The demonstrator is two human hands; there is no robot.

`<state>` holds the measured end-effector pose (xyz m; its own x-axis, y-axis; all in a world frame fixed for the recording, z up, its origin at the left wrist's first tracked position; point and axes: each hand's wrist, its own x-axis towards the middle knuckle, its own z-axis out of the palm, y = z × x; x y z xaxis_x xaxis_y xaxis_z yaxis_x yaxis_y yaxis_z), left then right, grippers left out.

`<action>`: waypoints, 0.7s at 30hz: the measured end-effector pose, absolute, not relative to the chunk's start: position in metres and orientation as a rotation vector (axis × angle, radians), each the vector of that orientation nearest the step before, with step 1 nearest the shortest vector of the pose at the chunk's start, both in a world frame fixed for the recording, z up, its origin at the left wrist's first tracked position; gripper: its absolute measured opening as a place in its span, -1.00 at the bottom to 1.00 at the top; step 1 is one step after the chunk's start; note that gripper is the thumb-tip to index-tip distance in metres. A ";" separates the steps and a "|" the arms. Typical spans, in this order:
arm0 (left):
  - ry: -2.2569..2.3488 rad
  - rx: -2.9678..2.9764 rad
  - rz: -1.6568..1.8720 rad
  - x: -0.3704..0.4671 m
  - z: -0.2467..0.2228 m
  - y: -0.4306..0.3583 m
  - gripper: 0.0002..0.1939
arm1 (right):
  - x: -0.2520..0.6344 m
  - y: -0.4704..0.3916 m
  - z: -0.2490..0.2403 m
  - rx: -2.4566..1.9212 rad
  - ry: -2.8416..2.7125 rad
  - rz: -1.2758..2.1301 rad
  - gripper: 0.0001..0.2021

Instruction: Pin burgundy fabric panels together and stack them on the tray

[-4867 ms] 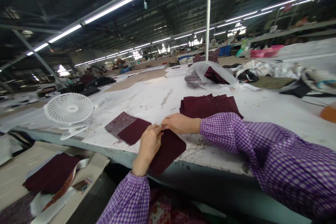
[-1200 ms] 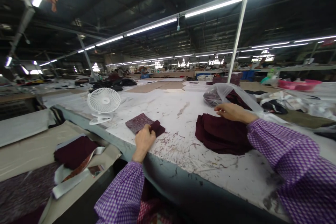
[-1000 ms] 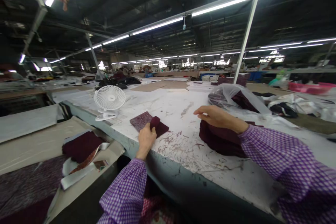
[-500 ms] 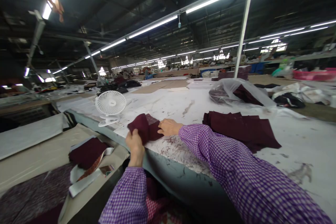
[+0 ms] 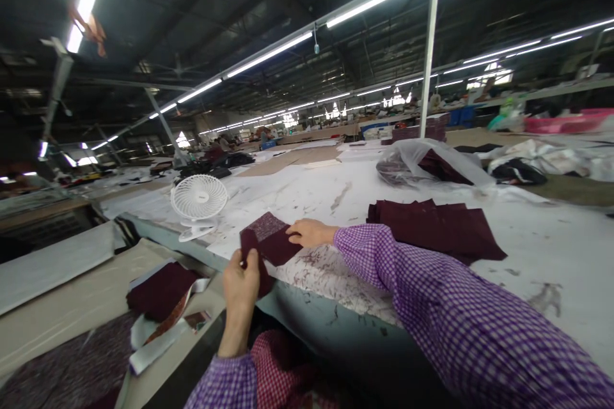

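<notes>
On the left, the left hand (image 5: 242, 287) has a maroon piece (image 5: 262, 278) pinched between thumb and fingers, a snug grip at its left edge, the cloth reaching out to the right of the fingers, just at the table's near edge. Right beside it, and partly behind it, lies the two-tone cloth (image 5: 279, 248), and there's the right hand (image 5: 309, 233), fingertips touching its right side; whether they pinch or merely press, I can't tell.

Across the scene now: a beige sheet (image 5: 144, 254) with maroon scraps (image 5: 160, 287), the white fan (image 5: 199, 198), then the white table (image 5: 355, 204), littered with dark thread clippings, a maroon pile (image 5: 439, 230) to the right with a clear bag (image 5: 396, 166) behind it, and tube lights (image 5: 268, 55) running over a big dim workroom.

And the angles! The held piece stands steep, its long axis slanting from far left to near right; the two-tone cloth points its speckled end away, its plain end nearer.
</notes>
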<state>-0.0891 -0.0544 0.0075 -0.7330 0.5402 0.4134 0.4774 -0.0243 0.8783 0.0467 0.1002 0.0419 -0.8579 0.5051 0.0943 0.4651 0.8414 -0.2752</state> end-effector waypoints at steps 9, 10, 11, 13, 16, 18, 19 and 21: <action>1.982 2.190 1.359 0.009 -0.008 -0.073 -0.82 | 0.130 0.078 0.056 -0.929 -2.432 1.683 -0.25; 1.909 2.244 1.304 0.013 -0.004 -0.076 -0.82 | 0.134 0.077 0.055 -0.920 -2.444 1.630 -0.26; 1.841 2.268 1.266 0.015 0.000 -0.078 -0.80 | 0.138 0.076 0.052 -0.908 -2.463 1.570 -0.28; 1.779 2.234 1.247 0.012 0.009 -0.077 -0.75 | 0.143 0.076 0.048 -0.869 -2.507 1.471 -0.32; 1.965 2.136 1.283 -0.003 0.015 -0.060 -0.76 | 0.151 0.079 0.042 -0.845 -2.521 1.387 -0.34; 2.138 2.097 1.216 -0.011 0.014 -0.042 -0.76 | 0.156 0.080 0.040 -0.868 -2.500 1.363 -0.36; 2.188 2.066 1.163 -0.013 0.013 -0.033 -0.75 | 0.158 0.081 0.038 -0.888 -2.493 1.343 -0.37; 2.211 1.996 1.068 -0.012 0.011 -0.017 -0.74 | 0.163 0.082 0.036 -0.921 -2.490 1.293 -0.38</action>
